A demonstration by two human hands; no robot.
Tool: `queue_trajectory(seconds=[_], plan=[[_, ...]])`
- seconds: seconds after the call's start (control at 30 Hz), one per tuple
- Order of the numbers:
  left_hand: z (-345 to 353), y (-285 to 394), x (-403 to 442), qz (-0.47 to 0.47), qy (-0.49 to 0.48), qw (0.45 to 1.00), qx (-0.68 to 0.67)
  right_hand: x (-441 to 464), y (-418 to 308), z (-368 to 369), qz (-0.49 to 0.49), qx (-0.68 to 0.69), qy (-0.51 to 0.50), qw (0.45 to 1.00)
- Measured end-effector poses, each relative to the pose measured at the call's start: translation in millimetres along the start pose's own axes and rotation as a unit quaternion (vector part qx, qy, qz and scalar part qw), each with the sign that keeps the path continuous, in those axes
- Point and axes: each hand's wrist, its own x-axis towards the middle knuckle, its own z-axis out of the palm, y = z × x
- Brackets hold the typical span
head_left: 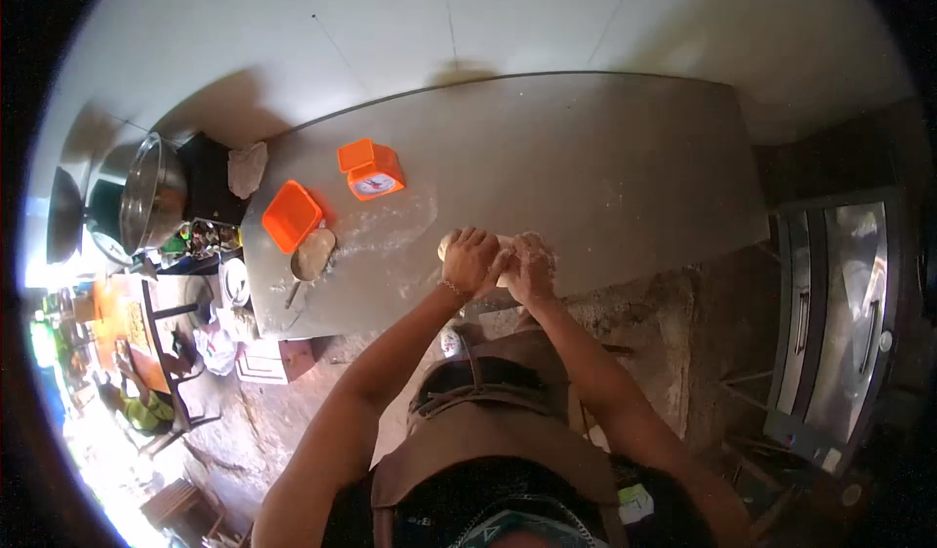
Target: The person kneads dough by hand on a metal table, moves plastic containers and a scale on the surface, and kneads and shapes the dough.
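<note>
Head view: left hand (pixel 472 260) and right hand (pixel 530 270), grip curled over dough (pixel 505 243), scale (pixel 372 170) and tub (pixel 292 218) leftward.

One wide view looks forward and steeply down from head height: apron (pixel 478 433) close at six o'clock, table (pixel 605 162) mid-frame, wall (pixel 537 21) farther off at twelve.

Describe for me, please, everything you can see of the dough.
The dough is pale, soft-looking and apparently elongated, held crosswise at the near side of the grey table. The person's left hand and right hand cover most of it, fingers curled over; a rounded end shows beyond the left hand.
</note>
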Motion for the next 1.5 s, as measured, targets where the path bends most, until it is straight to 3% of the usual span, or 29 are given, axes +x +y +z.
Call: queue_trajectory(seconds=[0.03,0.1,0.17,0.2,0.27,0.43,0.63,0.7,0.77,0.93,1.03,1.1,1.2,1.27,1.3,1.37,1.43,1.47,1.5], plan=[[-3,1,-1,-0.016,-0.043,0.999,0.010,0,-8,13,0.008,-0.047,-0.024,0.999],[24,-16,-3,-0.004,0.000,1.000,-0.011,2,-21,27,0.021,-0.095,-0.044,0.994],[35,-25,-13,0.010,0.042,0.998,-0.034,-2,-29,36,0.043,-0.123,0.108,0.986],[39,-24,-15,0.011,0.037,0.999,-0.035,-1,-27,36,0.048,-0.123,0.106,0.986],[49,-21,-25,0.046,0.088,0.995,0.005,-6,-19,36,-0.014,-0.115,0.217,0.969],[82,-41,-27,0.014,-0.038,0.997,-0.069,-5,28,60,-0.001,-0.121,0.127,0.984],[74,-44,50,-0.029,-0.033,0.999,-0.026,57,65,51,-0.003,-0.120,0.077,0.990],[81,-58,91,-0.086,-0.012,0.996,-0.006,99,82,49,-0.018,-0.116,0.071,0.991],[82,-75,133,-0.128,-0.013,0.992,0.009,132,86,42,0.057,-0.105,0.050,0.992],[76,-85,182,-0.198,-0.035,0.979,0.039,187,105,37,0.085,-0.124,0.038,0.988],[75,-87,175,-0.161,0.024,0.985,0.059,166,97,48,0.110,-0.106,0.019,0.988],[74,-93,171,-0.203,-0.083,0.975,-0.046,178,82,25,0.119,-0.101,0.012,0.988],[59,-89,130,-0.158,-0.082,0.980,-0.095,130,40,8,0.135,0.005,-0.025,0.991],[62,-85,94,-0.110,-0.095,0.989,-0.011,89,24,26,-0.027,-0.226,0.034,0.973],[66,-76,64,-0.061,-0.125,0.988,0.068,74,19,31,-0.029,-0.226,0.038,0.973],[47,-59,52,-0.049,-0.086,0.987,0.130,68,23,33,0.035,-0.196,-0.129,0.971],[52,-62,33,-0.083,-0.112,0.990,0.016,75,54,30,0.009,-0.200,-0.119,0.972],[46,-63,28,-0.078,-0.068,0.993,-0.058,91,60,13,0.085,0.027,-0.156,0.984],[37,-61,24,-0.077,-0.056,0.994,-0.060,105,58,-4,0.149,0.250,-0.187,0.938]])
